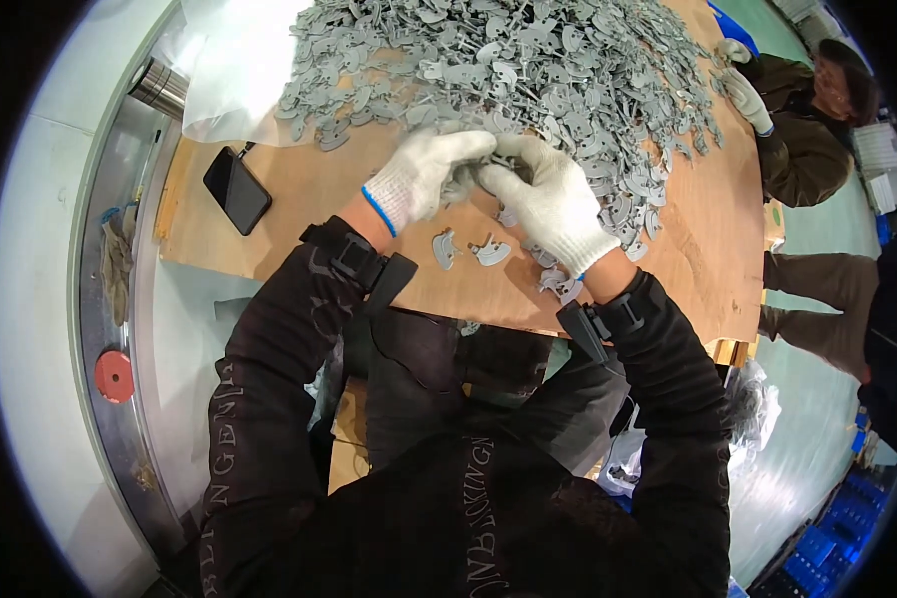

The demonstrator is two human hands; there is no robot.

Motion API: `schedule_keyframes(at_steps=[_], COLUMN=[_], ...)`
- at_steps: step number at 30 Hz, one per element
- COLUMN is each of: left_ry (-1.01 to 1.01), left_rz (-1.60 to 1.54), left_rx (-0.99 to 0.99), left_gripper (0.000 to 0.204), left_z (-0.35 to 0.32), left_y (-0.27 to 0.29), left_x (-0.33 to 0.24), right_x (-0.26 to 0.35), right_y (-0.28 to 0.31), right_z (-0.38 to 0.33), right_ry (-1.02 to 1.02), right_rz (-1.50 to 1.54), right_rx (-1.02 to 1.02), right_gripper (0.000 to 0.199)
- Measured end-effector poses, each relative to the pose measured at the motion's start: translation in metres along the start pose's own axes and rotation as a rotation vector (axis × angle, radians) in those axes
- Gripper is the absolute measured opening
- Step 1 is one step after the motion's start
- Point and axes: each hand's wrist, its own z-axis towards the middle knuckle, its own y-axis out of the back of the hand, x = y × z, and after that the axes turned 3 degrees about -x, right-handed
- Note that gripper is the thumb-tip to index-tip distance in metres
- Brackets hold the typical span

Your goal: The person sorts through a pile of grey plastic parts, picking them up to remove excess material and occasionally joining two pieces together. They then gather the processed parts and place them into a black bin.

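A large heap of small flat grey metal parts [528, 70] covers the far side of a brown board [309, 209]. My left hand [424, 174], in a white knit glove with a blue cuff, curls over grey parts at the heap's near edge. My right hand [553, 204], also gloved, meets it fingertip to fingertip and grips grey parts there. Two loose grey parts [468, 249] lie on the board just below my hands.
A black phone [236, 189] lies on the board at the left. Clear plastic sheet [224, 80] is under the heap's left side. Another person in white gloves [743, 90] works at the heap's far right. A red disc [115, 376] sits on the metal rim at left.
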Motion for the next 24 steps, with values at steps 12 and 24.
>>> schedule_keyframes(at_steps=[12, 24], left_ry=[0.193, -0.407], left_rz=[0.738, 1.607], left_rx=[0.083, -0.093], left_gripper=[0.024, 0.03], left_z=[-0.001, 0.085], left_y=[-0.002, 0.0], left_x=[-0.027, -0.066], right_x=[-0.017, -0.038], right_y=[0.003, 0.007], right_z=[0.021, 0.108], right_ry=[0.092, 0.409], right_rz=[-0.323, -0.917], right_rx=[0.083, -0.245], right_gripper=[0.034, 0.033])
